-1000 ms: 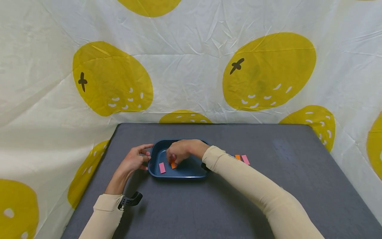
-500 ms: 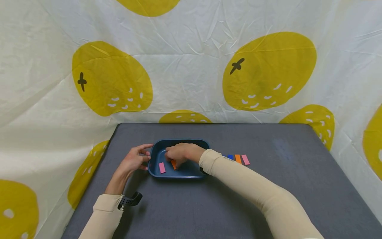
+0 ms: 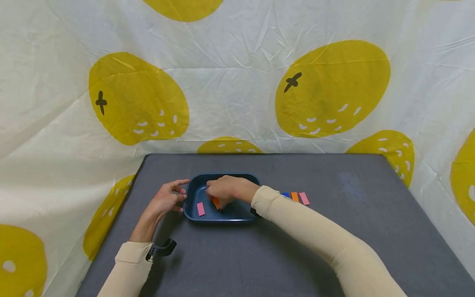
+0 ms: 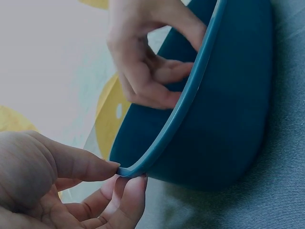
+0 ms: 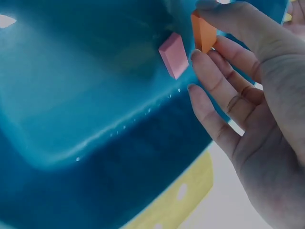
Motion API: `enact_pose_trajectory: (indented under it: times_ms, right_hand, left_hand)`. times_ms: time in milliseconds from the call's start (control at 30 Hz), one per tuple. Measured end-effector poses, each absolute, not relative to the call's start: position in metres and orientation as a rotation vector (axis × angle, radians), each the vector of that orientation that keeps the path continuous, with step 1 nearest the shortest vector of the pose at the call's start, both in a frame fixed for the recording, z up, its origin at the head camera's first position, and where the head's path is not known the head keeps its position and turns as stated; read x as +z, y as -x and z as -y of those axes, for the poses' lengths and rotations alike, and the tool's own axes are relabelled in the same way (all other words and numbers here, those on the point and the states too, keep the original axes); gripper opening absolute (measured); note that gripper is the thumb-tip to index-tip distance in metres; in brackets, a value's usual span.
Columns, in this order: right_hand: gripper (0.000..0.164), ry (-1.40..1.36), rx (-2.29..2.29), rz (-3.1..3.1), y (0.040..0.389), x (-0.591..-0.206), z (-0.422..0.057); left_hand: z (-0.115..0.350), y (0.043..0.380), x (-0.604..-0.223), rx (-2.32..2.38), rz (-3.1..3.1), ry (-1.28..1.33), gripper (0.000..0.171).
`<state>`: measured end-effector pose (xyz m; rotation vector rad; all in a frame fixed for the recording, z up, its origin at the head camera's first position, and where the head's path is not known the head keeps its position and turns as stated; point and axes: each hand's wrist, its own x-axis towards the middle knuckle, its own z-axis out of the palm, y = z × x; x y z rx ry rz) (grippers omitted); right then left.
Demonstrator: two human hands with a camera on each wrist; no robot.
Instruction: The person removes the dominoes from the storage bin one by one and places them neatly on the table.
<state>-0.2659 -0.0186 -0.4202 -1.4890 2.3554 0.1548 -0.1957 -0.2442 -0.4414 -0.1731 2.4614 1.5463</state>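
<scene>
A blue rectangular tray (image 3: 230,220) with a raised wall stands on the table, left of its middle. My left hand (image 3: 165,198) is at its left end; the left wrist view has thumb and fingers pinching the tray's rim (image 4: 164,136). Inside the tray, my right hand (image 3: 225,192) reaches down and pinches a small orange block (image 5: 204,32) between thumb and fingers. A pink block (image 5: 174,56) lies on the tray floor beside it, left of the orange one in the head view. My right hand partly covers the orange block there.
Right of the tray, a blue piece (image 3: 285,194), an orange piece (image 3: 295,196) and a pink piece (image 3: 304,198) lie in a row on the grey table (image 3: 237,255). The right sleeve (image 3: 308,231) partly covers the row. A patterned cloth (image 3: 237,99) hangs behind.
My right hand has shifted slightly within the tray, fingers still at the orange block. The sleeve's shift uncovers more of the row on the right. The left hand stays at the rim.
</scene>
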Motion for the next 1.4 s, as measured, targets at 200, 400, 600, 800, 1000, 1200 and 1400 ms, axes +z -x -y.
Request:
enact_pose_trajectory:
  times_ms: [200, 400, 600, 800, 1000, 1200, 1400]
  right_hand:
    - [0.032, 1.491, 0.080, -2.370, 0.265, -0.411, 0.002]
    - [0.041, 1.490, 0.031, -2.378, 0.264, -0.407, -0.016]
    - [0.041, 1.468, -0.036, -2.412, 0.263, -0.405, -0.037]
    - [0.041, 1.451, -0.115, -2.437, 0.265, -0.403, -0.057]
    - [0.041, 1.441, -0.190, -2.476, 0.265, -0.398, -0.074]
    - [0.039, 1.428, -0.250, -2.499, 0.263, -0.395, -0.092]
    - [0.040, 1.384, -0.296, -2.529, 0.260, -0.394, -0.109]
  left_hand:
    - [0.245, 0.194, -0.443, 1.559, -2.456, 0.173, 0.055]
    - [0.244, 0.190, -0.443, 1.558, -2.457, 0.188, 0.055]
    - [0.243, 0.187, -0.443, 1.553, -2.465, 0.189, 0.055]
    - [0.243, 0.186, -0.443, 1.550, -2.469, 0.188, 0.055]
    - [0.242, 0.185, -0.443, 1.554, -2.466, 0.191, 0.055]
    - [0.242, 0.184, -0.444, 1.568, -2.461, 0.174, 0.055]
    - [0.240, 0.182, -0.444, 1.561, -2.469, 0.175, 0.055]
